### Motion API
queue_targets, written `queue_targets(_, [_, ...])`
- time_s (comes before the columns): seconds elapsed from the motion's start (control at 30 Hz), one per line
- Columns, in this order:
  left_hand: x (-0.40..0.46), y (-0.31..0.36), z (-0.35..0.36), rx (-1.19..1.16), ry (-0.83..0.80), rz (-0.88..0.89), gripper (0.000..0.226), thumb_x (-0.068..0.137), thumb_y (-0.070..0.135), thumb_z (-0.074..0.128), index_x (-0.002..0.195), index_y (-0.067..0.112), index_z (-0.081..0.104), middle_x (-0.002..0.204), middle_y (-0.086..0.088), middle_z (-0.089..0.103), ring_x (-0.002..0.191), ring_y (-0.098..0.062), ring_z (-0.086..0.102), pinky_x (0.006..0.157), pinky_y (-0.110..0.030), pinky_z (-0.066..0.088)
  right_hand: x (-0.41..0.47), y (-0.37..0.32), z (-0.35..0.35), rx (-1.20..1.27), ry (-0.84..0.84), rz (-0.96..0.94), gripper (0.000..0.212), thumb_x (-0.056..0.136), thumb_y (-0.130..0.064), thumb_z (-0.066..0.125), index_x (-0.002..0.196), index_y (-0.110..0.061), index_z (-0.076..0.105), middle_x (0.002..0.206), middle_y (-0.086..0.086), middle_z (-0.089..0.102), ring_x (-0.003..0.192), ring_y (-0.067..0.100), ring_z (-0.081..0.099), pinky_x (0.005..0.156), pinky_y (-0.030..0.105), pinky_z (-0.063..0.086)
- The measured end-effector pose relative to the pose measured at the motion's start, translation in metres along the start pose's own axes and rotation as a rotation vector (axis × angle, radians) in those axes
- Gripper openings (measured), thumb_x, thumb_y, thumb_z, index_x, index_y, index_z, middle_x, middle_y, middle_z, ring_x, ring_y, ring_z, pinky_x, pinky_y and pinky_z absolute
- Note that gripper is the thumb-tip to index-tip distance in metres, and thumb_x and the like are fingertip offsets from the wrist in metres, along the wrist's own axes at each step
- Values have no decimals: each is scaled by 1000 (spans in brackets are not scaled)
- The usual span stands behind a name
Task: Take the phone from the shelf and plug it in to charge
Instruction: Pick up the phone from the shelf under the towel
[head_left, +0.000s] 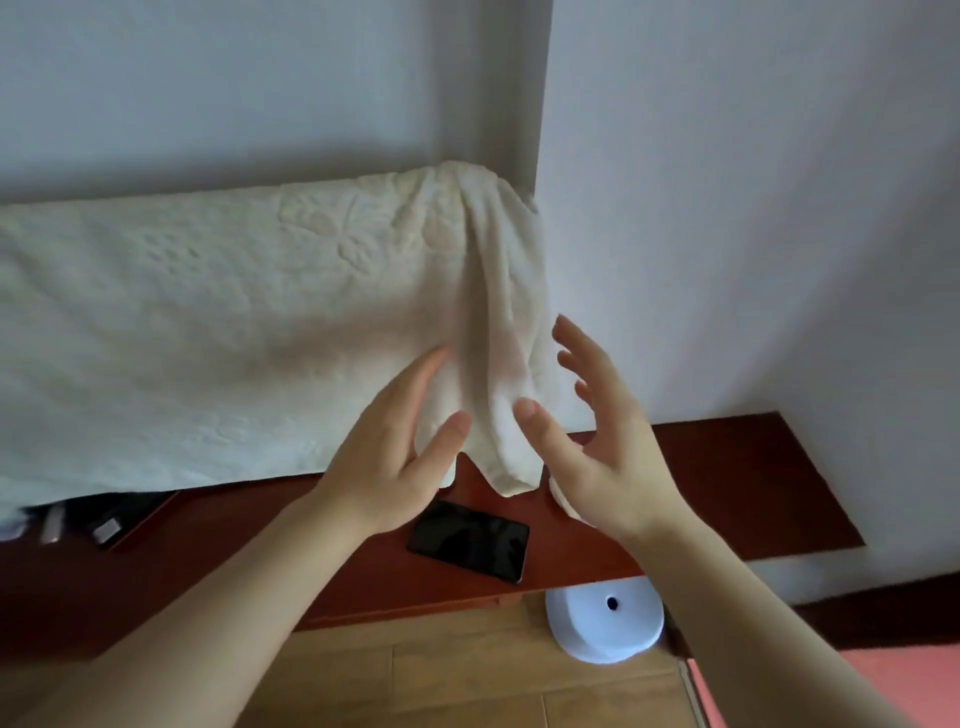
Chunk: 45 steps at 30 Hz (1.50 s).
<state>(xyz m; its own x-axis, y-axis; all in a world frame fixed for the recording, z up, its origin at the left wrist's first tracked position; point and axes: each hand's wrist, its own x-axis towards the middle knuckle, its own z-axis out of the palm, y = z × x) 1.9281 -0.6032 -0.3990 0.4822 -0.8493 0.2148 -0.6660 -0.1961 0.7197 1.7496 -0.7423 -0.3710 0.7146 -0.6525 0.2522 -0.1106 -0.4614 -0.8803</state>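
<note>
phone (468, 540) flat on shelf (727, 467) | cloth (234, 322) draped behind | hands empty

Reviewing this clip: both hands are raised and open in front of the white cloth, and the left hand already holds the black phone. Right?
Not quite. The head view shows the black phone lying flat on the red-brown shelf, untouched. The left hand holds nothing. Both it and the right hand are indeed raised and open in front of the white cloth.
</note>
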Motion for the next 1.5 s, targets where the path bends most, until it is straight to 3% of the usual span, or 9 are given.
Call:
queue_targets(0.13, [-12,-26,17,172,-134,5,75,97,68,40,160,35,16,166,18,27,145,12,20,115,-13,20,-11,27,9,-123,-112,33,83,87,-70,63,158,-43,30,162,-17,42,147,1,36,115,47,43])
queue_targets(0.27, [-21,-53,36,325,-256,44,79,97,67,45,160,30,16,166,4,36,146,-9,39,110,-19,28,-19,59,23,-216,-240,51,89,85,-70,65,160,-38,28,165,-15,37,150,7,35,118,42,38])
queue_targets(0.37, [-24,-73,47,394,-350,48,83,94,65,50,159,29,15,165,0,38,146,-16,42,109,-19,27,-25,83,36,-315,-274,75,93,79,-73,63,159,-40,29,164,-16,38,146,11,36,115,28,31])
queue_targets(0.5, [-24,-99,57,434,-467,24,92,88,64,60,160,30,15,165,0,37,144,-17,46,110,-23,32,-31,116,55,-362,-359,104,95,80,-68,67,159,-31,33,163,-7,43,148,15,36,117,37,36])
queue_targets(0.7, [-27,-134,73,481,-593,-10,103,81,65,70,160,31,13,162,-2,42,143,-20,49,109,-33,44,-48,156,82,-384,-433,143,95,82,-52,80,160,-28,31,159,-2,45,144,20,41,107,30,34])
queue_targets(0.77, [-30,-146,82,506,-633,-20,107,78,67,73,160,30,14,164,-3,40,145,-24,47,109,-36,43,-54,167,90,-401,-460,167,99,80,-50,82,160,-26,29,160,1,45,144,23,40,111,34,35])
queue_targets(0.83, [-33,-156,89,522,-659,-21,112,75,68,75,160,29,13,165,-4,37,146,-25,45,109,-37,43,-59,177,98,-421,-481,194,103,78,-50,84,161,-26,28,160,3,45,144,26,41,114,42,39])
queue_targets(1.17, [-41,-186,109,508,-657,-17,117,72,57,86,161,25,18,167,-11,33,154,-28,33,118,-42,34,-80,214,119,-512,-454,192,103,76,-40,90,159,-19,34,156,6,49,143,30,40,114,44,35])
queue_targets(1.5, [-36,-194,114,470,-645,-24,110,73,53,88,159,27,23,162,-7,41,148,-27,41,114,-40,38,-82,226,126,-474,-377,148,97,75,-33,93,155,-12,42,148,12,57,141,31,45,115,44,37])
